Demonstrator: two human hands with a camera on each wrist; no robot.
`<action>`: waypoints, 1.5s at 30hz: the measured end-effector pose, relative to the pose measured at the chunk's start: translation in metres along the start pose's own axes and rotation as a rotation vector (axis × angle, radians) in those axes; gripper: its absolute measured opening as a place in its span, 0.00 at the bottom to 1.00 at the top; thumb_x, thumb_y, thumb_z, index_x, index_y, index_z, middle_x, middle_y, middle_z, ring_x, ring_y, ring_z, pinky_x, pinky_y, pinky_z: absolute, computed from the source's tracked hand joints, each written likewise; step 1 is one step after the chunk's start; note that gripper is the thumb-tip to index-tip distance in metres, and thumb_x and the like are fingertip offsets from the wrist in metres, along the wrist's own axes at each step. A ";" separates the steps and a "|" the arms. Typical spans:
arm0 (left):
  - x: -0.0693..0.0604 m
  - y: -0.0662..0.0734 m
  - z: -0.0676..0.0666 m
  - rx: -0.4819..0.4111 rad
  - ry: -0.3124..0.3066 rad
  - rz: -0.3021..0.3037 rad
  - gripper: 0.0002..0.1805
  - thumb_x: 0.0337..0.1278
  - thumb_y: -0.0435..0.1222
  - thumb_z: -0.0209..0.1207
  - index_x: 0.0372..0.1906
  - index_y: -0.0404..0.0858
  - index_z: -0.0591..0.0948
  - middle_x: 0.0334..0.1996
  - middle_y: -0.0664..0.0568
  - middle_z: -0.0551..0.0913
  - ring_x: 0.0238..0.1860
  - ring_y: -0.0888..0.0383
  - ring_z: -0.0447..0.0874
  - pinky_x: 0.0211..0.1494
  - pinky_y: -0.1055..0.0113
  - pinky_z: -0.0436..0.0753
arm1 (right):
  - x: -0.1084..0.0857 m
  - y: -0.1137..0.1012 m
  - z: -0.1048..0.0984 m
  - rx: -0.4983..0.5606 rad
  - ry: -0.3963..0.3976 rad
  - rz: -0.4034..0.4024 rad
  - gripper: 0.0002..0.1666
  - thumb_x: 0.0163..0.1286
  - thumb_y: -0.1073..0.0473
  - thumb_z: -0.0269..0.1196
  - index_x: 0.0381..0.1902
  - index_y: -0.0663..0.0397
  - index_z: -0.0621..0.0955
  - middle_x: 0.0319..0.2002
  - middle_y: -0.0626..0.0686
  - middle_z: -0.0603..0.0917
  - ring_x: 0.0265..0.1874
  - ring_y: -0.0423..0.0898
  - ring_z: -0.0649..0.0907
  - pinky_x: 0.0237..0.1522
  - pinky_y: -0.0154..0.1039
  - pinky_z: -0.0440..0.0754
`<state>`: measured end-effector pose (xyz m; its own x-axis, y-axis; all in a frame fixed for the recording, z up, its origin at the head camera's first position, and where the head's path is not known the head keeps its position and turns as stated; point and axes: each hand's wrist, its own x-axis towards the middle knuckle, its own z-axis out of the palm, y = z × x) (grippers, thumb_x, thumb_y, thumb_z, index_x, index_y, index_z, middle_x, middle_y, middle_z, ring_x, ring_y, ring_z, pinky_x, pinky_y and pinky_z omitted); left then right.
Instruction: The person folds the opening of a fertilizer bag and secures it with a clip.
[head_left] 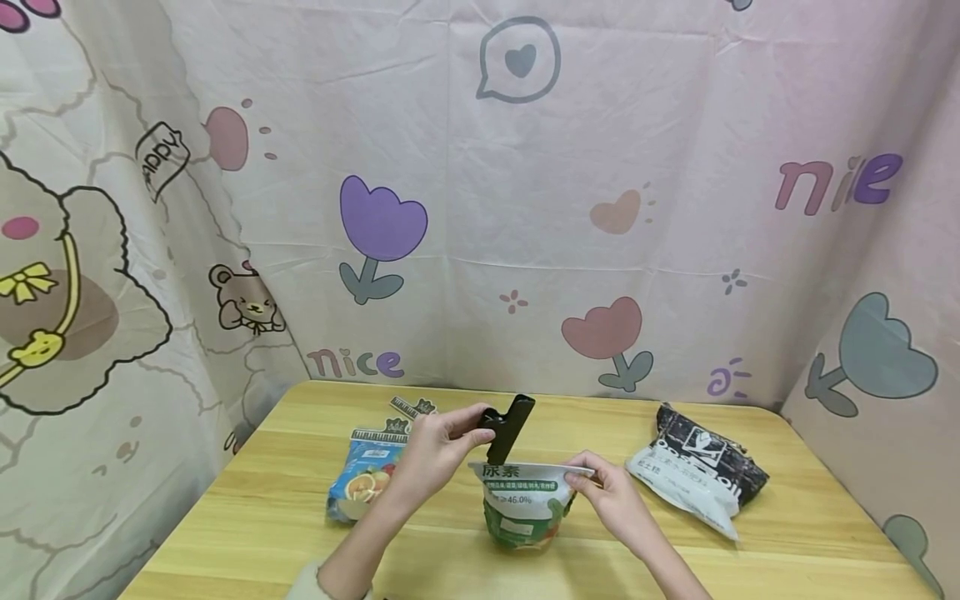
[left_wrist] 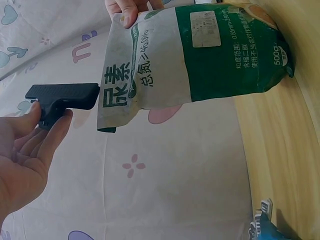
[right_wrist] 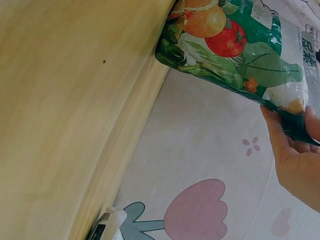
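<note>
My left hand (head_left: 433, 458) pinches a black bag clip (head_left: 513, 429) between thumb and fingers, just above the top edge of a green-and-white fertilizer bag (head_left: 517, 510). The bag stands upright on the table. In the left wrist view the clip (left_wrist: 65, 97) is close to the bag's folded top edge; whether they touch I cannot tell. My right hand (head_left: 611, 493) pinches the right end of that top edge. In the right wrist view the bag (right_wrist: 240, 55) shows printed fruit and vegetables, with the right hand (right_wrist: 300, 162) gripping its corner.
To the left stands a blue bag (head_left: 363, 479) with an ornate keyboard-patterned clip (head_left: 378, 435) on its top. A similar clip (head_left: 412, 407) is behind it. At the right lies a black-and-white bag (head_left: 697, 475). A printed cloth (head_left: 480, 333) hangs behind the wooden table (head_left: 247, 533).
</note>
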<state>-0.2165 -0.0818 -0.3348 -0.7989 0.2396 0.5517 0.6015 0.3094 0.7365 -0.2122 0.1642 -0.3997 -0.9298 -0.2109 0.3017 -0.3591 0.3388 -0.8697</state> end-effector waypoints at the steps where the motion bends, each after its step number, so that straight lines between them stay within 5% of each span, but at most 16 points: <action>1: 0.000 0.000 0.000 0.001 -0.002 0.000 0.16 0.52 0.31 0.62 0.46 0.29 0.81 0.40 0.41 0.83 0.38 0.54 0.83 0.39 0.69 0.80 | 0.000 0.000 0.000 0.000 0.002 0.001 0.04 0.63 0.67 0.59 0.36 0.59 0.79 0.35 0.52 0.82 0.36 0.42 0.79 0.38 0.35 0.78; 13: 0.000 0.000 0.002 0.001 -0.002 0.005 0.16 0.52 0.32 0.62 0.47 0.31 0.81 0.40 0.42 0.82 0.38 0.55 0.83 0.38 0.70 0.80 | 0.001 0.006 0.000 -0.003 0.024 -0.105 0.02 0.63 0.65 0.60 0.34 0.55 0.80 0.31 0.48 0.82 0.31 0.41 0.79 0.32 0.34 0.77; 22: 0.001 -0.001 0.001 0.026 -0.011 0.018 0.15 0.52 0.32 0.62 0.47 0.33 0.82 0.40 0.43 0.83 0.37 0.56 0.84 0.37 0.71 0.81 | 0.001 0.001 0.000 0.014 0.001 0.016 0.04 0.63 0.66 0.59 0.36 0.59 0.79 0.35 0.52 0.82 0.35 0.43 0.79 0.37 0.36 0.78; 30: 0.000 -0.002 0.001 0.035 -0.035 0.002 0.15 0.52 0.32 0.62 0.47 0.32 0.81 0.39 0.44 0.83 0.35 0.58 0.84 0.35 0.72 0.81 | 0.001 0.001 0.000 -0.006 -0.002 0.017 0.04 0.63 0.66 0.59 0.36 0.58 0.80 0.35 0.51 0.82 0.35 0.43 0.79 0.38 0.36 0.77; 35: 0.001 0.001 0.002 0.079 -0.072 0.023 0.17 0.51 0.32 0.63 0.48 0.31 0.81 0.39 0.44 0.83 0.34 0.60 0.84 0.41 0.64 0.81 | 0.001 0.001 -0.001 -0.004 -0.011 0.004 0.04 0.64 0.66 0.59 0.36 0.58 0.80 0.35 0.51 0.82 0.36 0.43 0.79 0.38 0.36 0.77; 42: 0.004 0.002 0.008 0.166 -0.193 0.073 0.17 0.51 0.29 0.62 0.48 0.28 0.79 0.39 0.40 0.82 0.32 0.60 0.83 0.21 0.76 0.75 | 0.001 0.002 -0.002 0.007 -0.017 0.004 0.04 0.64 0.65 0.59 0.37 0.59 0.79 0.35 0.51 0.82 0.35 0.43 0.79 0.38 0.36 0.77; 45: 0.006 0.004 0.009 0.222 -0.224 0.076 0.18 0.52 0.31 0.62 0.49 0.30 0.79 0.38 0.41 0.83 0.19 0.69 0.76 0.15 0.77 0.67 | 0.002 0.002 -0.002 0.013 -0.024 0.001 0.05 0.64 0.65 0.59 0.37 0.60 0.79 0.36 0.52 0.82 0.35 0.43 0.80 0.38 0.36 0.78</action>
<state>-0.2185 -0.0710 -0.3317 -0.7452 0.4585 0.4841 0.6657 0.4702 0.5794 -0.2145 0.1665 -0.3998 -0.9281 -0.2320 0.2913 -0.3564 0.3269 -0.8753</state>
